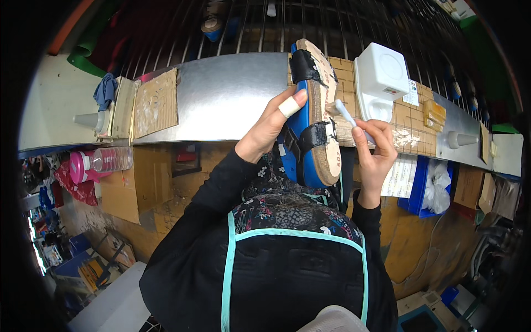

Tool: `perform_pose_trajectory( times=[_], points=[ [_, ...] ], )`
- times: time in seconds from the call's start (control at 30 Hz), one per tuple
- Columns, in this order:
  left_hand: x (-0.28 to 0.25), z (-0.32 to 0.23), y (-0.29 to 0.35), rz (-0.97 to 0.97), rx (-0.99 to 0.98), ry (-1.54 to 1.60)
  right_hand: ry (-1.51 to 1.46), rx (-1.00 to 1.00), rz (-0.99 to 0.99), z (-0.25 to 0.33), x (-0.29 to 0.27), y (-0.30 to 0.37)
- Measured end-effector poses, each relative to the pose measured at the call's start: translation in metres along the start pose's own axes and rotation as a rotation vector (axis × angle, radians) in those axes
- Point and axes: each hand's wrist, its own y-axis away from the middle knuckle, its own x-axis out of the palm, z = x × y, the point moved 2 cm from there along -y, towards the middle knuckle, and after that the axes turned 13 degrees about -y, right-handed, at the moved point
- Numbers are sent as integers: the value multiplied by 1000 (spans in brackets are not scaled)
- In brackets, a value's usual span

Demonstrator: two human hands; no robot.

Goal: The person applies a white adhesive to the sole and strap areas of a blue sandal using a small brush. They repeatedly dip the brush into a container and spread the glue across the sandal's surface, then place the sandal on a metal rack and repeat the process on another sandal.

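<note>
Cramped workshop, a long metal bench (221,94) running in front of a wire rack, cardboard scraps and a white box (381,74) near its right end. Above the bench's near edge, the left hand (271,127) is wrapped around a blue sandal (310,110), sole turned up. The right hand (376,146) pinches a small brush (344,113), tip touching the sole's right edge. Looks like gluing's midway; can't tell how much sole is coated.
</note>
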Motion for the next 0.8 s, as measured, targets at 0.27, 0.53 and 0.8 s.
perform_pose_trajectory(
  times=[0.27,0.53,0.8],
  points=[
    [-14,9,2,-276,16,-73,-283,361,151,10,-15,26],
    [-22,10,0,-342,57,-190,-14,245,98,26,-14,37],
    [-22,11,5,-381,80,-300,114,238,57,22,0,33]
  ],
)
